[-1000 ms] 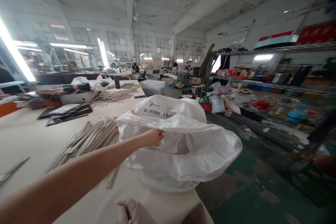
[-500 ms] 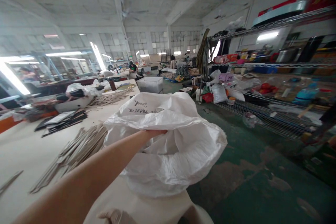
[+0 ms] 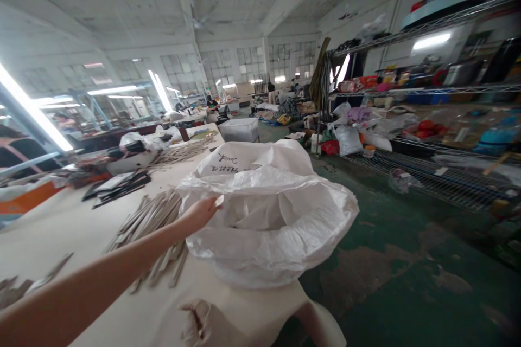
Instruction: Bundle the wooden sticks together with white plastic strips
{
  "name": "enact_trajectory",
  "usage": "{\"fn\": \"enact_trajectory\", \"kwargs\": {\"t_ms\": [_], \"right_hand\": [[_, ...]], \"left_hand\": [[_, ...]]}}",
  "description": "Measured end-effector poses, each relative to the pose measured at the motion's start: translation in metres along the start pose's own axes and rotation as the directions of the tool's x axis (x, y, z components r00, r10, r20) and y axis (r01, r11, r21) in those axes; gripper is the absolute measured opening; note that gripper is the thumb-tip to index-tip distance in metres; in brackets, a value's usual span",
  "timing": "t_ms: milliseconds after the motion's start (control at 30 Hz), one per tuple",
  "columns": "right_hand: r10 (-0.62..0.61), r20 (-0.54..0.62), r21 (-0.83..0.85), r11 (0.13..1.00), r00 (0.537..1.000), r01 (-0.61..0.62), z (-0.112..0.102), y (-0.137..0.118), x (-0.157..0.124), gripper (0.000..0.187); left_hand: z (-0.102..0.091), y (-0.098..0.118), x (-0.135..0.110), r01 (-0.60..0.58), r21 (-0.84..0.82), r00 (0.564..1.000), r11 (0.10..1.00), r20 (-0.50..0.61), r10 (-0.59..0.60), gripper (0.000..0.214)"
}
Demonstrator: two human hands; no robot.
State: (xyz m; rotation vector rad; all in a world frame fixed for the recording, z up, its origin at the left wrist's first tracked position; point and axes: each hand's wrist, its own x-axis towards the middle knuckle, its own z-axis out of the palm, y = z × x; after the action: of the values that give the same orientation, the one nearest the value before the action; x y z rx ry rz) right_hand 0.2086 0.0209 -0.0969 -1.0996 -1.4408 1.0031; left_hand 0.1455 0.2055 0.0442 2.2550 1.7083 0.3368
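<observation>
From the lower left my bare left arm stretches to a large white woven sack (image 3: pixel 260 252) with black handwriting on its far side. My left hand (image 3: pixel 203 214) is at the left of the sack's wide mouth, fingers closed, with a small pale bit at the fingertips that I cannot make out. Near the bottom edge is a crumpled beige shape (image 3: pixel 199 322), like a glove or a gloved hand; whether my right hand is in it is unclear. Pale flat strips (image 3: pixel 158 227) lie in a bundle beside the sack, partly behind my forearm.
The sack stands at the right end of the long white table (image 3: pixel 134 320). Black folders (image 3: pixel 118 187) and plastic-wrapped items lie further left. A wire shelf (image 3: pixel 407 173) full of bags and pots lines the right, across the green floor (image 3: pixel 378 249). People sit and stand far back.
My left hand has drawn back to the left, from deep in the sack's mouth to its left side. The view has shifted, so the sack and table appear further right.
</observation>
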Motion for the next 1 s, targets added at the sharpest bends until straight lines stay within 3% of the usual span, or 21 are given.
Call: {"fn": "enact_trajectory", "kwargs": {"t_ms": [67,200,267,367,433,567,700,767,867,1000], "right_hand": [[0.051,-0.002,0.116,0.992,0.999,-0.05,0.006,0.004,0.0,0.024],[0.21,-0.005,0.43,0.883,0.978,-0.187,0.004,0.007,0.001,0.034],[0.256,-0.058,0.548,0.816,0.965,-0.184,-0.012,0.004,0.006,0.04],[0.299,-0.218,0.597,0.794,0.929,-0.115,-0.046,-0.009,0.019,0.044],[0.325,-0.227,0.61,0.782,0.918,-0.127,-0.063,-0.021,0.03,0.045],[0.277,0.093,0.631,0.726,0.956,-0.272,-0.062,-0.05,0.044,0.038],[0.225,0.295,0.588,0.724,0.929,-0.362,-0.048,-0.068,0.035,0.029],[0.274,0.389,0.49,0.747,0.88,-0.449,-0.043,-0.072,0.024,0.031],[0.302,0.574,0.344,0.754,0.761,-0.56,-0.037,-0.078,0.007,0.04],[0.101,0.755,0.443,0.651,0.648,-0.616,-0.031,-0.089,-0.017,0.032]], "left_hand": [[-0.008,0.001,-0.017,0.09,-0.171,0.996,0.981,0.032,-0.086,0.032],[-0.025,0.008,-0.05,0.146,-0.392,0.987,0.908,0.126,-0.104,0.032],[-0.032,0.011,-0.067,0.169,-0.452,0.98,0.876,0.172,-0.1,0.034],[-0.036,0.013,-0.091,0.196,-0.51,0.967,0.837,0.24,-0.08,0.038],[-0.034,0.016,-0.104,0.205,-0.544,0.953,0.814,0.299,-0.041,0.034],[-0.027,0.02,-0.125,0.187,-0.568,0.909,0.802,0.41,0.079,0.027],[-0.03,0.01,-0.135,0.187,-0.574,0.912,0.797,0.403,0.077,0.021],[-0.032,0.002,-0.137,0.204,-0.607,0.935,0.768,0.354,0.032,0.021],[-0.032,-0.007,-0.138,0.253,-0.658,0.928,0.71,0.372,0.014,0.022],[-0.024,-0.013,-0.137,0.305,-0.671,0.887,0.676,0.458,0.055,0.028]]}}
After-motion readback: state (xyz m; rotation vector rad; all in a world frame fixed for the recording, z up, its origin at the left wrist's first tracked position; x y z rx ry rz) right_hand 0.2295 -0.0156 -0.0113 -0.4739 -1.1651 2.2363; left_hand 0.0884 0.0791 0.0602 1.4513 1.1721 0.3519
